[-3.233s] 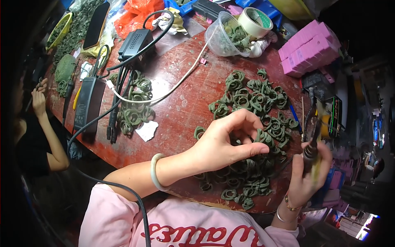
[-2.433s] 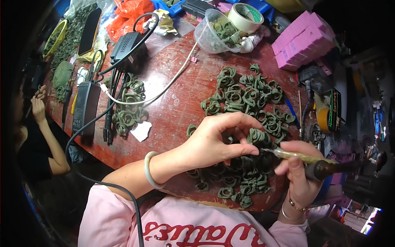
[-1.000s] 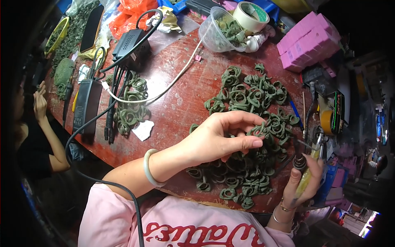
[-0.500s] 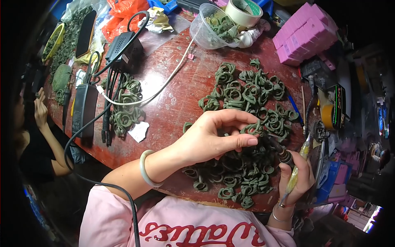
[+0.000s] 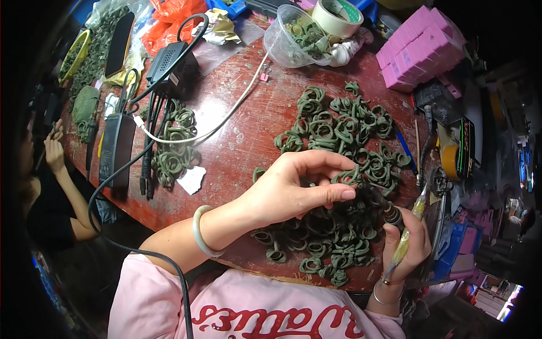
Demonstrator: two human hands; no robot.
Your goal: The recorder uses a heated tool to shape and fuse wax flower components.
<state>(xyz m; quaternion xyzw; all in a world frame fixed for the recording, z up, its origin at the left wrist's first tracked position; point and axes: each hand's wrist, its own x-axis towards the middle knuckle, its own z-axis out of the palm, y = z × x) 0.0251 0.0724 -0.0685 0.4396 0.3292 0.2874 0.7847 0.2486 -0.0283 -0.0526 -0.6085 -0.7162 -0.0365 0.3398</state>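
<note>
My left hand (image 5: 305,189) pinches a dark green ring (image 5: 349,177) between thumb and fingers, above a pile of similar green rings (image 5: 339,127). Close to that ring is the tip of a dark pen-shaped tool (image 5: 392,214), gripped by my right hand (image 5: 411,243). Whether its tip touches the ring I cannot tell. A slim yellow-handled tool (image 5: 402,248) with thin pointed ends also lies across my right hand, tucked along the fingers. More rings (image 5: 339,248) spread over the red table (image 5: 243,147) under my hands.
Left stand black power boxes (image 5: 117,150) with cables and a smaller ring heap (image 5: 175,161). At the back are a clear plastic tub (image 5: 296,39), a tape roll (image 5: 337,17) and pink blocks (image 5: 420,51). A black cable crosses my left arm. Another person's hand (image 5: 55,152) is at far left.
My hands, the ring and the tools hold nearly the same pose. The view has shifted very slightly. At far left the other person's hand has moved a little lower.
</note>
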